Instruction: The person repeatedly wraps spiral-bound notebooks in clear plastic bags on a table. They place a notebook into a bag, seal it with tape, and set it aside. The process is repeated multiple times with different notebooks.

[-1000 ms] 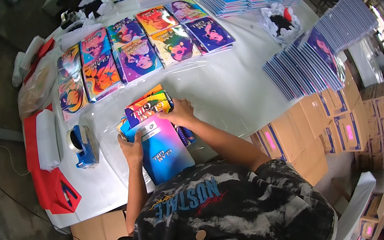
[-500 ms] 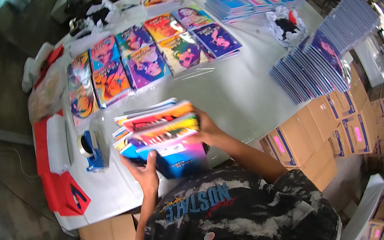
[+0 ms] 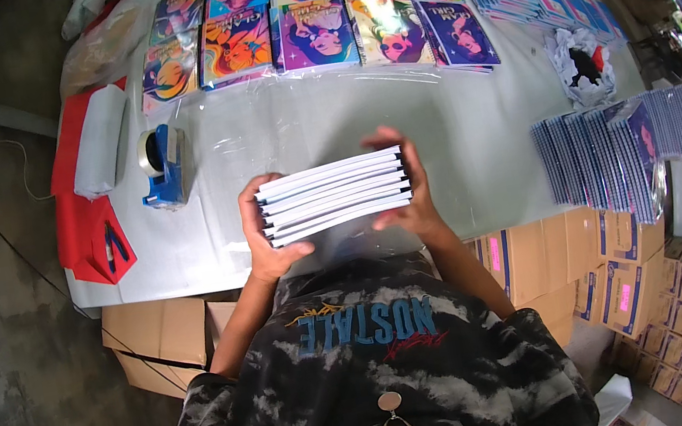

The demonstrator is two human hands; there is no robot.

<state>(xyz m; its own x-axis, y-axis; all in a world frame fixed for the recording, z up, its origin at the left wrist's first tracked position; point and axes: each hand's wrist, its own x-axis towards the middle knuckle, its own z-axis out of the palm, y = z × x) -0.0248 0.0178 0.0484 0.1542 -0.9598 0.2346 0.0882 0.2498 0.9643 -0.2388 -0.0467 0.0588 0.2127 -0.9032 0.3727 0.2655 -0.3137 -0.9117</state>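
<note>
A stack of several notebooks (image 3: 334, 195) is between my hands at the table's near edge, its white page edges facing up and the covers mostly hidden. My left hand (image 3: 266, 231) is closed round the stack's left end, thumb along the near side and fingers behind. At the right end, my right hand (image 3: 416, 193) cups the stack between thumb and fingers; its fingertips are smeared by motion. Farther back on the table, colourful illustrated notebooks (image 3: 317, 33) lie in two rows of piles.
A blue tape dispenser (image 3: 167, 168) stands to the left, near a red box (image 3: 102, 235) with a dark blue tool in it. Tall notebook stacks (image 3: 594, 162) line the right edge, below a white bag (image 3: 580, 71) holding dark scraps. Cardboard boxes (image 3: 534, 263) stand beyond the table.
The notebooks, fanned and showing colourful covers before, are now squared into a stack with page edges up. Both hands have shifted to its two ends. The view has tilted nearer to me.
</note>
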